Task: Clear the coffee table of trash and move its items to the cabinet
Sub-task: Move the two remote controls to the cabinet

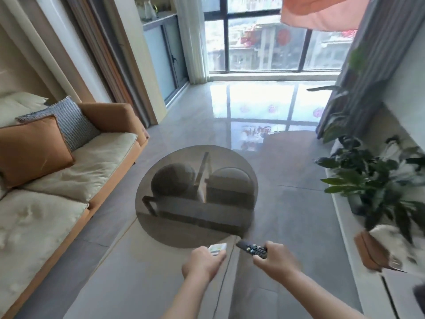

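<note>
Head view: two remotes are held out low in the frame, just below the round smoked-glass table [230,157] at centre. A white remote [218,247] is gripped in the left hand [202,261], fingers curled round its near end so that only the far tip shows. A black remote [253,249] is clamped in the right hand [274,256], thumb laid across the top and the buttoned face turned upward. Both are carried clear of the glass, one per hand, which suggests they were taken as a pair so that a single trip to the cabinet would do.

Nothing is seen lying on the tabletop; only the dark base and reflections show through it, so the clearing is judged nearly done. The cabinet is thought to be the pale low unit [351,229] along the right edge of the frame, where a plant [372,180] and an orange object are blurred. A sofa [76,171] with cushions fills the left side, and a bright window [259,42] is set across the top. A turn to the right is probably called for next, with both grips kept firm on the smooth casings.
</note>
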`<state>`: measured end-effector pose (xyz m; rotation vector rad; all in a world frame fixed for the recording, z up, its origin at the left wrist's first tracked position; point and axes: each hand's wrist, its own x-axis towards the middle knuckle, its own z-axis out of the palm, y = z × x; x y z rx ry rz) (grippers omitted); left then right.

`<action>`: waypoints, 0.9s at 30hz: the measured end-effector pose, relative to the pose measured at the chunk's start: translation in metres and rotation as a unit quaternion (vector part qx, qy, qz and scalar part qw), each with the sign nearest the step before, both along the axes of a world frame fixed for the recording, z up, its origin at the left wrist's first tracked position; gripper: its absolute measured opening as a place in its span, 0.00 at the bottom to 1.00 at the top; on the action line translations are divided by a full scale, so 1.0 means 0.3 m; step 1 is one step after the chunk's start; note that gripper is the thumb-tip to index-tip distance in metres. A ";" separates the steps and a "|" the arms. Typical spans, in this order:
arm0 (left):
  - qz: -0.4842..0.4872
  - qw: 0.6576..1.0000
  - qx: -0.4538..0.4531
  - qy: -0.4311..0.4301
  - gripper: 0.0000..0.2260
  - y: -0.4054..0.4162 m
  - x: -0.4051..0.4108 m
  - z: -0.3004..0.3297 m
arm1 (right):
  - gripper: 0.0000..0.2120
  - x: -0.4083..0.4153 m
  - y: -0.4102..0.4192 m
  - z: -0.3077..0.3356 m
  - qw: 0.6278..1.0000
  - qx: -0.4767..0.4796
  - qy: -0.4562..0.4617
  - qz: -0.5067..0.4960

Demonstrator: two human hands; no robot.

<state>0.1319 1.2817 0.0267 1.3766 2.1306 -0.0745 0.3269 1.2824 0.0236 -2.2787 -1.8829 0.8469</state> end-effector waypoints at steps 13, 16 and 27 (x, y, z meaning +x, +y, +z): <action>-0.163 0.986 0.015 -0.015 0.31 -0.122 0.701 0.162 | 0.17 0.785 -0.403 0.108 0.979 -0.001 0.007 -0.202; -0.207 0.978 0.027 -0.015 0.30 -0.153 0.867 0.180 | 0.16 0.907 -0.485 0.120 0.976 0.003 -0.003 -0.219; -0.427 0.904 0.027 -0.020 0.27 -0.282 1.385 0.192 | 0.23 1.169 -0.821 0.122 0.913 0.023 -0.019 -0.407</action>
